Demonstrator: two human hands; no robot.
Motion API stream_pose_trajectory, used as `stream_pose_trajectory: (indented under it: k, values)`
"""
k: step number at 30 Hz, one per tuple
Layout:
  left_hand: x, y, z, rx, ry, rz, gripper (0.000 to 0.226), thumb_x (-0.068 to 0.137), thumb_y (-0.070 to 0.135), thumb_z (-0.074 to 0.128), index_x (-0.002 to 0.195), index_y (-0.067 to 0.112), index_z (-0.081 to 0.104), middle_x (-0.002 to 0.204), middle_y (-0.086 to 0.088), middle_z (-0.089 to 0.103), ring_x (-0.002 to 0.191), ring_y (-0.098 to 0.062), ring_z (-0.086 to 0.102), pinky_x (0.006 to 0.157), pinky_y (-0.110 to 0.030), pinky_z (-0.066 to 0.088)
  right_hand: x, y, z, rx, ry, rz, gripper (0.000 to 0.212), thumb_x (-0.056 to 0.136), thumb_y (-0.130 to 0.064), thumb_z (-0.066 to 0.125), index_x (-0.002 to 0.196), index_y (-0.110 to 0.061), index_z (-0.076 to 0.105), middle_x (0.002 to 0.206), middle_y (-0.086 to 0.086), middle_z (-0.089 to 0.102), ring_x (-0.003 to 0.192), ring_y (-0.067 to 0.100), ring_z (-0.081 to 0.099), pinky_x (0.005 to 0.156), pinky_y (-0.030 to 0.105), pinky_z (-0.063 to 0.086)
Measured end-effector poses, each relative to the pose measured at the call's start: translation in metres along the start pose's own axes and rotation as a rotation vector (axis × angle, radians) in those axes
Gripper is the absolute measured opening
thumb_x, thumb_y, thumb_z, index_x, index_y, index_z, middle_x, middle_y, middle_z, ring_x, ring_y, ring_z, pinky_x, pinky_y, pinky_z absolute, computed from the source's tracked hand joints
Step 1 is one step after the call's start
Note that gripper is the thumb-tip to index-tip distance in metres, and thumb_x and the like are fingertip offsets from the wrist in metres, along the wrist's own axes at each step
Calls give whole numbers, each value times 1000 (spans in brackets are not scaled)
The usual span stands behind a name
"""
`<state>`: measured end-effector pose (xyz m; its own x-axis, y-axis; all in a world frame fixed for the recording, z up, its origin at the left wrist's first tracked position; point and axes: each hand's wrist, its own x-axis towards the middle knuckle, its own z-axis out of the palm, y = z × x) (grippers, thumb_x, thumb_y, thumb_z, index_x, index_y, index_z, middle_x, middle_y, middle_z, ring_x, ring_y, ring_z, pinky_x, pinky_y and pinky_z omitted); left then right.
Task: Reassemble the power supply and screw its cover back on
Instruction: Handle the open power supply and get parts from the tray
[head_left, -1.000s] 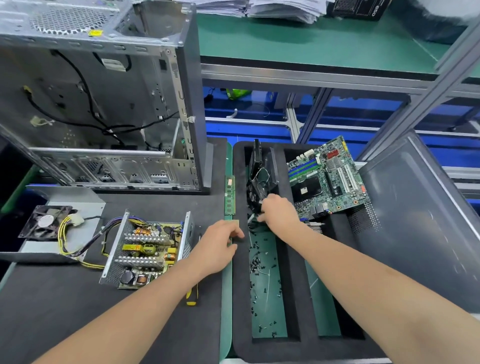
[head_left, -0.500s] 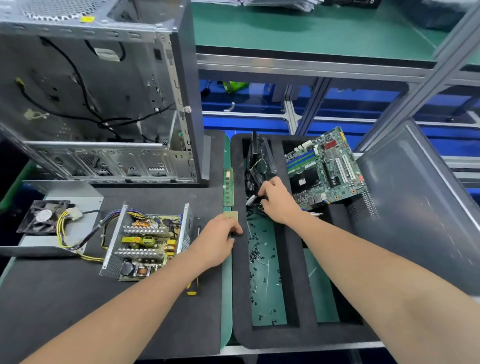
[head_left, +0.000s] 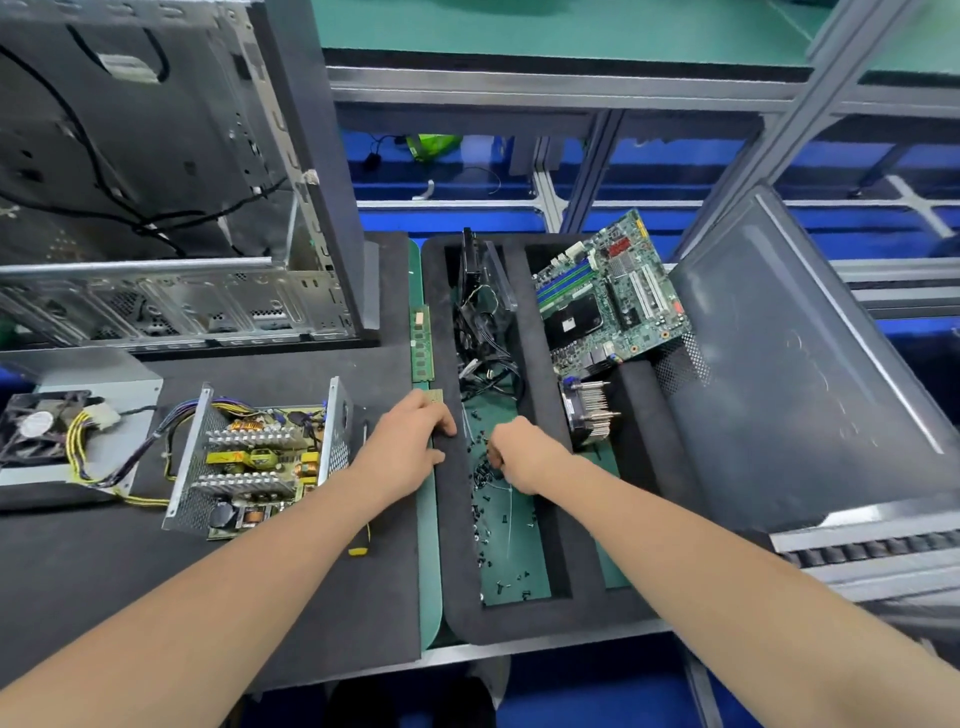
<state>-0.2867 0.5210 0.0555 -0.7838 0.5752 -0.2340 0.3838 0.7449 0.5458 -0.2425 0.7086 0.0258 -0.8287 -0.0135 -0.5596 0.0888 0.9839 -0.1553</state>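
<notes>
Risks first, left to right, all placed off the tray (head_left: 457, 571). Farthest left of it, the fan (head_left: 39, 426) sits on the cover (head_left: 119, 374), with wires (head_left: 78, 447) running toward the power supply (head_left: 260, 457). Close the cover carelessly and I'd expect those wires to get pinched. The power supply lies open, board up, left of the tray and nearer it than the fan. A screw dropped in there could hide among the parts and short it, so carry few at a time. The screwdriver (head_left: 359, 546) lies just left of the tray under your left forearm, and pulling that arm back could knock it away. Your left hand (head_left: 410, 447) rests on the tray's left rim, fingers loosely bent, holding nothing I can see. Your right hand (head_left: 524, 454) is in the tray's left slot, fingers bunched tight, tips pinching into the screws (head_left: 488, 514); can't tell how many it has. Can't tell either whether they're all one kind. If they're mixed, a wrong thread in the cover is the likely mistake, so check before driving. Counts: 1 fan, 1 cover, 1 power supply, 1 screwdriver, 1 computer case (head_left: 182, 182) behind and left of the tray, 1 memory stick (head_left: 422, 340) along its left edge, 2 hands, 1 tray. Screws are too many and too small to count. Then 1 heatsink (head_left: 589, 410) in its middle slot, 1 motherboard (head_left: 608, 296) at its back right, 1 side panel (head_left: 805, 374) just right of it.
</notes>
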Motion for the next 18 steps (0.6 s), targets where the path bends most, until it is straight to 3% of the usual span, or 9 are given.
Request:
stream_pose_trajectory:
  k: [3,10,18]
  values:
    - [-1,0,1,-15,20,4,34,83,7,83,108,22,67,109,8,47,107,-20,56,101,-34,45,2,-14,7,-22,-6,109,20,89,13,58,102,-3,58,105,17,56,95,39,66,73,36,48]
    - [-6,-4,4,-59,49,-2,31,86,7,81,109,22,67,111,7,48,110,-22,56,102,-40,45,13,-19,33,38,14,198,22,88,14,58,102,-3,57,92,13,52,100,38,65,72,38,48]
    - [-7,-4,5,-54,47,-4,30,89,7,77,113,22,66,111,9,44,115,-22,52,106,-41,41,8,-21,24,20,-25,227,30,88,14,55,75,-7,39,79,7,43,86,33,59,72,33,47]
